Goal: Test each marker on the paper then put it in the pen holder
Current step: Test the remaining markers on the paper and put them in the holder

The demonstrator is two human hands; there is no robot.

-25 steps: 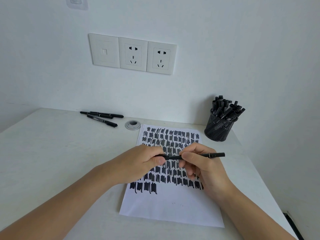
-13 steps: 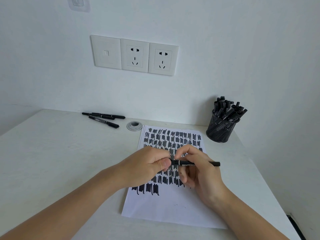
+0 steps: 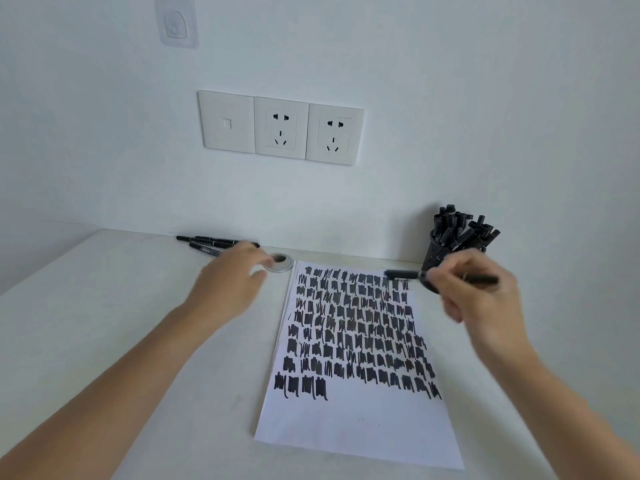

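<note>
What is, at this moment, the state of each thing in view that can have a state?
marker: held about level by the right hand, before the pen holder.
left hand: open, holding nothing, by the loose markers; blurred.
loose markers: lying flat on the table.
pen holder: upright, crowded with markers.
paper: flat, mostly scribbled, bottom strip blank.
wall sockets: nothing plugged in.

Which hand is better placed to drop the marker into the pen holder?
Right. The right hand grips the marker just in front of the pen holder; the left hand is across the paper, near the loose markers, holding nothing.
</note>
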